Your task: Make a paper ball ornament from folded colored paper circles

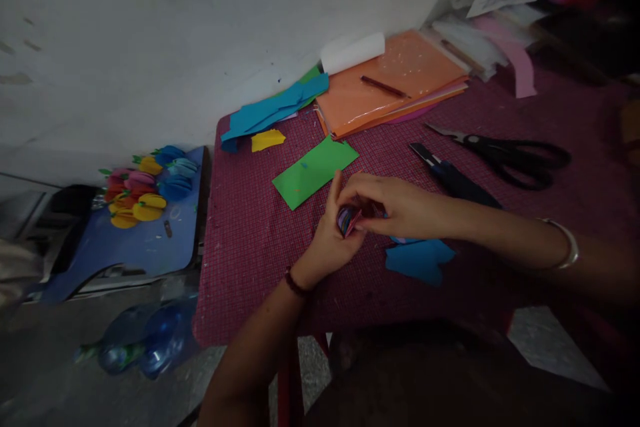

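Over the near part of the table, my left hand (330,237) is closed around a small bundle of folded coloured paper (346,219), with purple, blue and pink edges showing. My right hand (387,203) pinches the bundle from the other side, its fingers partly covering it. Just beyond both hands lies a green paper strip (315,172). Blue paper pieces (420,260) rest below my right wrist. A utility knife (453,180) with its blade showing lies past my right forearm, and black-handled scissors (505,153) sit beyond it.
Along the wall are blue paper strips (275,107), a yellow scrap (269,140), orange sheets (390,90) with a pencil (385,87), and a white roll (353,53). Left of the table (240,240), a blue board (170,247) bears several colourful paper ornaments (140,187). Plastic bottles (163,340) lie on the floor.
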### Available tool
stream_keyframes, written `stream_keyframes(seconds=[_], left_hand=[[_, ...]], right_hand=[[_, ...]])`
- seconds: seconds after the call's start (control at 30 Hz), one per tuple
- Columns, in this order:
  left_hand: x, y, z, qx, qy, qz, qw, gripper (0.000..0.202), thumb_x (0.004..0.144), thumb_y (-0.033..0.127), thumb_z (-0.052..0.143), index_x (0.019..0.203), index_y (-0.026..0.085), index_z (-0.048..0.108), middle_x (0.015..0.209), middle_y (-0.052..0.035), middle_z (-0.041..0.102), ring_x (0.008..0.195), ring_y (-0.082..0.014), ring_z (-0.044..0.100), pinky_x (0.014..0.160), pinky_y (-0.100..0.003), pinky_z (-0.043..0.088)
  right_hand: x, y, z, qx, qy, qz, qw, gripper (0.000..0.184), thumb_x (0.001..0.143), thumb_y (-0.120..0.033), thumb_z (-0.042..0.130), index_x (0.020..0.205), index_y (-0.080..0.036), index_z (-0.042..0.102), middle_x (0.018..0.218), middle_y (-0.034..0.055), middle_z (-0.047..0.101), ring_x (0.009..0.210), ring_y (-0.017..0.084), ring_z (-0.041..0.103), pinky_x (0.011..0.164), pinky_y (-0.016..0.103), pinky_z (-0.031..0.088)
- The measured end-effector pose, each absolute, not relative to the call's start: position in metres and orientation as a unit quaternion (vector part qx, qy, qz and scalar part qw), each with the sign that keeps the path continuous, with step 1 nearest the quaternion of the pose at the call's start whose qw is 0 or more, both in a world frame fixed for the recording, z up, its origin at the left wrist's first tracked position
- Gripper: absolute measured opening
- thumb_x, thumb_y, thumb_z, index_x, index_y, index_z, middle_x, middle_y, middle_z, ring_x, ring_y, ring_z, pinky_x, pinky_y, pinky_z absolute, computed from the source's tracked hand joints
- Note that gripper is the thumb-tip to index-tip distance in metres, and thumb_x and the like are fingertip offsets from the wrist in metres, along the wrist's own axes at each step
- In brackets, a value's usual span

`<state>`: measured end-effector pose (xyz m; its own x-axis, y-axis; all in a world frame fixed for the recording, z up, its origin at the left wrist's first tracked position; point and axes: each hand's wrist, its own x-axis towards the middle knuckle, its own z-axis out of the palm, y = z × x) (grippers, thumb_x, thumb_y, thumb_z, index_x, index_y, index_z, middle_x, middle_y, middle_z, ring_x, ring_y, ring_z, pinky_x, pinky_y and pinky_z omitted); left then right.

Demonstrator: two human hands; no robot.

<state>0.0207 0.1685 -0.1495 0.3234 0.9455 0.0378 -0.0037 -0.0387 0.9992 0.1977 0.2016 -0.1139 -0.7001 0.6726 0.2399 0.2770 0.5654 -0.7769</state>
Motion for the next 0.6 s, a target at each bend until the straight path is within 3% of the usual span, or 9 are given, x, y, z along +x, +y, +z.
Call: stream_keyframes(seconds=[0.1,0.23,0.33,0.4,0.47,0.53,0.6], left_hand=[[0.021,0.167,-0.150,0.595,0.412,0.416,0.551,0.094,0.074,0.018,0.075,0.154,0.025,0.026,0.148,-0.0133,0.048,0.126,-0.0275,0.056,0.103,-0.038,0.046],[0.023,0.168,-0.148,0.649,0.407,0.407,0.497,0.085,0.078,0.019,0.070,0.153,0.022,0.028,0.158,-0.0128,0.035,0.140,-0.0277,0.042,0.112,-0.038,0.038],[0.023,0.169,-0.148,0.673,0.410,0.393,0.474,0.081,0.081,0.022,0.068,0.152,0.023,0.028,0.155,-0.0125,0.038,0.142,-0.0276,0.037,0.117,-0.041,0.030],[0.021,0.171,-0.147,0.677,0.429,0.395,0.449,0.075,0.081,0.025,0.070,0.148,0.024,0.037,0.146,-0.0124,0.046,0.138,-0.0289,0.038,0.117,-0.044,0.027],[0.018,0.173,-0.147,0.676,0.459,0.402,0.412,0.058,0.078,0.026,0.074,0.133,0.025,0.055,0.131,-0.0113,0.055,0.129,-0.0303,0.043,0.113,-0.043,0.030],[0.015,0.174,-0.147,0.676,0.487,0.401,0.381,0.035,0.076,0.025,0.075,0.110,0.024,0.069,0.113,-0.0093,0.060,0.112,-0.0286,0.050,0.104,-0.039,0.037],[0.012,0.175,-0.148,0.680,0.495,0.395,0.369,0.018,0.078,0.023,0.073,0.096,0.024,0.072,0.095,-0.0064,0.061,0.095,-0.0244,0.054,0.091,-0.034,0.041]], right_hand=[[0.200,0.200,-0.117,-0.269,-0.858,0.351,0.260,0.026,0.081,-0.008,0.058,0.104,-0.020,0.061,0.108,0.0059,0.060,0.097,0.018,0.059,0.083,0.030,0.047],[0.203,0.199,-0.123,-0.239,-0.877,0.315,0.272,0.028,0.081,-0.004,0.054,0.104,-0.020,0.062,0.113,0.0072,0.057,0.103,0.018,0.058,0.087,0.030,0.047],[0.205,0.198,-0.122,-0.239,-0.889,0.278,0.274,0.025,0.083,-0.003,0.051,0.099,-0.019,0.061,0.109,0.0070,0.059,0.101,0.018,0.059,0.084,0.029,0.046],[0.206,0.198,-0.118,-0.282,-0.894,0.237,0.254,0.017,0.086,-0.007,0.052,0.096,-0.019,0.060,0.102,0.0065,0.061,0.092,0.018,0.060,0.077,0.028,0.044],[0.207,0.197,-0.113,-0.334,-0.895,0.192,0.227,0.009,0.089,-0.014,0.054,0.095,-0.018,0.059,0.097,0.0064,0.062,0.085,0.018,0.059,0.071,0.028,0.041],[0.207,0.197,-0.110,-0.367,-0.893,0.162,0.205,0.007,0.092,-0.018,0.054,0.096,-0.017,0.059,0.096,0.0068,0.062,0.083,0.018,0.059,0.068,0.027,0.039],[0.206,0.197,-0.111,-0.380,-0.894,0.145,0.187,0.008,0.093,-0.020,0.052,0.096,-0.017,0.059,0.095,0.0069,0.063,0.081,0.018,0.059,0.066,0.027,0.038]])
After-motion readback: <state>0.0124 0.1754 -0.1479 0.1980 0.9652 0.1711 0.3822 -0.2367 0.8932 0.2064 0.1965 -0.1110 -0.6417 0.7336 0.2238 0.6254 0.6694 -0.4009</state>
